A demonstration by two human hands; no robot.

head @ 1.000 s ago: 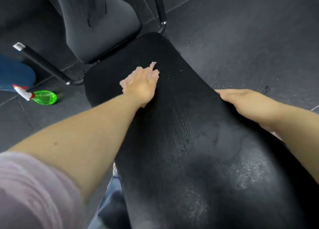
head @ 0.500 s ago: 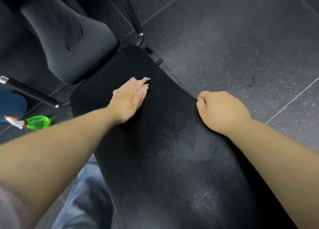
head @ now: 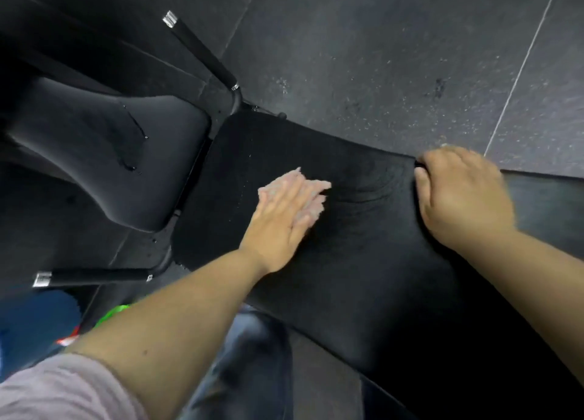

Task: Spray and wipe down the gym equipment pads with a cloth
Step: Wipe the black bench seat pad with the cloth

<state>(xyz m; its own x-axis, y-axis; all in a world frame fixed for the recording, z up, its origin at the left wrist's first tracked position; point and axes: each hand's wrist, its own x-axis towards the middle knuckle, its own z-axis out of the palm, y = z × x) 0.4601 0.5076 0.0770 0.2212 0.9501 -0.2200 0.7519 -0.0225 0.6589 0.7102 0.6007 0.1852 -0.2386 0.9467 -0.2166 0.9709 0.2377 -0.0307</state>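
Black cloth (head: 363,277) stretched over seat pad (pad itself hidden), mid-wipe.
L hand (head: 287,204) flat, fingers straight & together, pressing cloth near its narrow end; R hand (head: 464,195) curled over far edge, pinching it, creases fanning btwn them. Best, I'd judge: R anchors, L sweeps lengthwise w/ even palm pressure, overlapping passes. Cloth's long axis runs from frame joint (head: 235,100) at upper left to lower right; narrow end points at streaked back pad (head: 104,154).
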